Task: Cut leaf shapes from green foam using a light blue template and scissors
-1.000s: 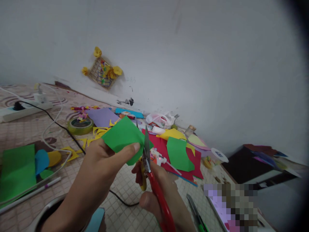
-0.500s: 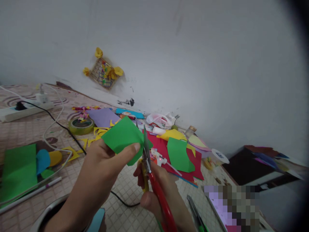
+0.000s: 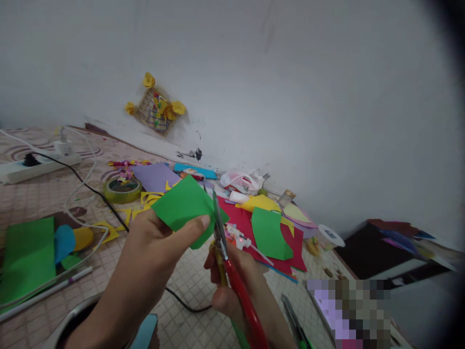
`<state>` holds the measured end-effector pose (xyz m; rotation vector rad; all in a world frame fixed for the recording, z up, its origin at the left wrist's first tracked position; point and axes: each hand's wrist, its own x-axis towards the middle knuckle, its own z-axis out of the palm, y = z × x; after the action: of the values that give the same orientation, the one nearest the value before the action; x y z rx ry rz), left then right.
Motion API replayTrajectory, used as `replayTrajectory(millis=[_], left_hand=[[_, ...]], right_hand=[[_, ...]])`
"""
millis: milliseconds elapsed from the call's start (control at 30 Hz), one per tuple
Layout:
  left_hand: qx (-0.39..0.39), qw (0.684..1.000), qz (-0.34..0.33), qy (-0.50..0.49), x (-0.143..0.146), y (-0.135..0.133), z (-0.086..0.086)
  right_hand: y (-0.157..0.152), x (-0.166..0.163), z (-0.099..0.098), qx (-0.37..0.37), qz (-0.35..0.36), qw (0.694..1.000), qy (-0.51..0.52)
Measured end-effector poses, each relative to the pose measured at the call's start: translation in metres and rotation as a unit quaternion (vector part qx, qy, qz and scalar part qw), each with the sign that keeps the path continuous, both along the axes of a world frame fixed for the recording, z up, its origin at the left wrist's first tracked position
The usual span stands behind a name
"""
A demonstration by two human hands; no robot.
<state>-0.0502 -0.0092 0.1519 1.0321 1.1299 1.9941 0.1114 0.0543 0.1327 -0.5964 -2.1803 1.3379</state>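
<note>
My left hand [image 3: 160,247] pinches a piece of green paper [image 3: 185,203], thumb on top and the other fingers underneath. In my right hand [image 3: 250,286] is a pair of scissors [image 3: 232,271] with one red handle and a yellow part near the pivot. The scissors' blades point up and away from me, slightly apart, with the right edge of the green paper between them. Part of the paper sticks out to the right behind the blades. Below and behind my hands lies the tiled-pattern tabletop [image 3: 189,291].
Beyond my right hand, a white glue gun [image 3: 238,237] lies on red paper [image 3: 298,247], beside a cut green sheet [image 3: 269,232]. A tape roll [image 3: 122,189], yellow scraps and a power strip [image 3: 39,167] with cables are at left. A utility knife [image 3: 294,320] lies lower right.
The scissors have tilted a little to the left, and the gap between their blades looks slightly narrower. The green paper has barely shifted in my left hand.
</note>
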Motion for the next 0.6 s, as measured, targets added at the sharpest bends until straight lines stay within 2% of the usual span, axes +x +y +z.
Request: replayTrajectory(millis=[100,267,600], left_hand=[[0.003,1.000,-0.006,-0.003,-0.0007,0.0004,-0.0010],[0.003,1.000,-0.015,-0.007,-0.0004,-0.0011,0.0009],[0.006,1.000,-0.004,-0.013,0.0003,-0.0029,0.0015]], right_hand=[[0.0009,-0.0001,-0.0017,-0.022,0.003,1.000,-0.001],[-0.0008,0.0033,-0.0046,0.001,-0.006,1.000,-0.005],[-0.0017,0.0040,0.0021,0.015,-0.014,1.000,-0.005]])
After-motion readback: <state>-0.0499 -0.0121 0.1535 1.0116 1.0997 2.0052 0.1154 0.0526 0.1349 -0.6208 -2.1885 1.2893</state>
